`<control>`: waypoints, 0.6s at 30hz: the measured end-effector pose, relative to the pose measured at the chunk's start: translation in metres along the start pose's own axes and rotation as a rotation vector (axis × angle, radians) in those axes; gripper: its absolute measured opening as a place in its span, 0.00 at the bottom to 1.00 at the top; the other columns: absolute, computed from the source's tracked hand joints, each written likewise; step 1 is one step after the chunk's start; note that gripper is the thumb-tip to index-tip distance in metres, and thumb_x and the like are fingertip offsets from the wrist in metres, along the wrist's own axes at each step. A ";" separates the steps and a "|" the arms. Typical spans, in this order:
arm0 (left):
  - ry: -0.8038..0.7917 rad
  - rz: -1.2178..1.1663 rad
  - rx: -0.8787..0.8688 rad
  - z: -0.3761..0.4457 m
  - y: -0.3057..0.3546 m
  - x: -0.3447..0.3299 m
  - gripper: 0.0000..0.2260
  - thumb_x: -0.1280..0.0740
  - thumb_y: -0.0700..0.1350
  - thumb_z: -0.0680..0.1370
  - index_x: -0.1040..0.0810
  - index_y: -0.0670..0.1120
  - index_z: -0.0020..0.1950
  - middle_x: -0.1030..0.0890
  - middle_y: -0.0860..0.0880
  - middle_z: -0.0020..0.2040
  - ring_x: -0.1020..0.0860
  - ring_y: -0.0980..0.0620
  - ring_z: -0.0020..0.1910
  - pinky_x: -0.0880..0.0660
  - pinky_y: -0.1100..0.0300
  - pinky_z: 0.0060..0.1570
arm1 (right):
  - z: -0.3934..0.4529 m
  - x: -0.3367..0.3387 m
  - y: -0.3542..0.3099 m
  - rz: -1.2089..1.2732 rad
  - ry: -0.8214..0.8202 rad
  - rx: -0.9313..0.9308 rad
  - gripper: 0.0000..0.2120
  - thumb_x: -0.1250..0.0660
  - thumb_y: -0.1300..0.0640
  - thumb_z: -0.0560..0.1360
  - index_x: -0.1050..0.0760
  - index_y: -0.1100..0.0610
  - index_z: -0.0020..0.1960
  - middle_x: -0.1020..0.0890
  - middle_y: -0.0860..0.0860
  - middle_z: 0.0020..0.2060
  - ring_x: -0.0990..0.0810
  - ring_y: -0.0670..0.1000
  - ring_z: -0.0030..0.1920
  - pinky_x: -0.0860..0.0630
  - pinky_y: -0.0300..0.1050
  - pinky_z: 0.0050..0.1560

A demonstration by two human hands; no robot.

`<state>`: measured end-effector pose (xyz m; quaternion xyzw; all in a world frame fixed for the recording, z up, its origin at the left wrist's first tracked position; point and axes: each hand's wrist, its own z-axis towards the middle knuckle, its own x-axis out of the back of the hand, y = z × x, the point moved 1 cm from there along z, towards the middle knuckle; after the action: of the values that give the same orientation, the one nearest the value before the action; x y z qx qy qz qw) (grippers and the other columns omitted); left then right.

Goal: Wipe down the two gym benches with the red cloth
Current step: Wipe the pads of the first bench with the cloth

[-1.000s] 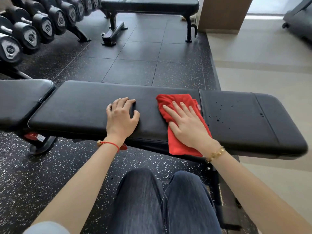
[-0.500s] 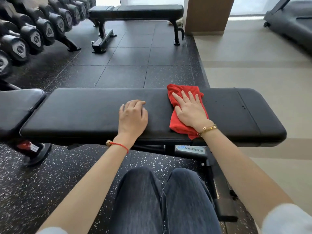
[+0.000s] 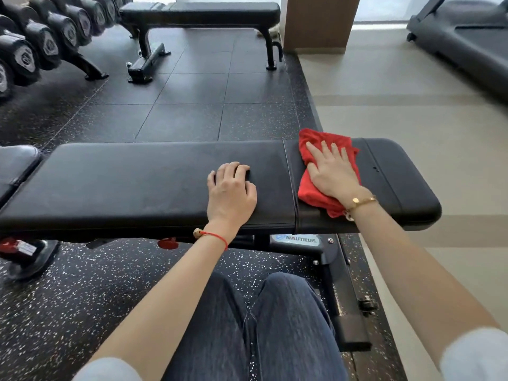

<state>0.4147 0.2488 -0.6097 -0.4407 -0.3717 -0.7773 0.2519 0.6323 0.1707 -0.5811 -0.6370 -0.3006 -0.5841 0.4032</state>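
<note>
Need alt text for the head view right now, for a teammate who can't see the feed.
A person's right hand presses a red cloth flat on the right end of the near black gym bench, while the left hand rests on the pad. A second bench and a dumbbell rack stand behind.

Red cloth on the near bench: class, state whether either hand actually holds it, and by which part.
Neither grips it. The right hand presses flat, fingers straight, on the middle of the red cloth. The left hand rests on the near bench, holding nothing.
</note>
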 end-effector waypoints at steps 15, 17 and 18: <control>0.019 0.016 -0.020 -0.004 -0.001 0.002 0.17 0.40 0.45 0.79 0.26 0.47 0.68 0.26 0.48 0.69 0.32 0.47 0.71 0.42 0.47 0.75 | -0.028 -0.001 0.022 0.105 0.022 0.033 0.27 0.46 0.54 0.82 0.49 0.50 0.79 0.48 0.58 0.79 0.51 0.58 0.79 0.58 0.53 0.77; 0.013 0.037 -0.010 -0.004 0.001 0.002 0.17 0.41 0.45 0.78 0.26 0.48 0.67 0.26 0.48 0.68 0.32 0.47 0.71 0.41 0.46 0.74 | -0.004 0.001 0.017 0.081 -0.004 -0.030 0.27 0.48 0.52 0.82 0.51 0.50 0.80 0.50 0.58 0.79 0.53 0.59 0.79 0.59 0.55 0.77; 0.012 0.040 -0.009 -0.003 0.002 0.001 0.17 0.41 0.45 0.78 0.26 0.48 0.67 0.26 0.48 0.68 0.32 0.47 0.70 0.41 0.46 0.74 | 0.005 0.001 0.010 0.077 -0.012 -0.032 0.27 0.49 0.51 0.82 0.52 0.50 0.80 0.51 0.58 0.79 0.53 0.59 0.79 0.59 0.55 0.77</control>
<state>0.4135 0.2451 -0.6089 -0.4446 -0.3576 -0.7764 0.2677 0.6433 0.1699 -0.5822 -0.6582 -0.2687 -0.5690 0.4133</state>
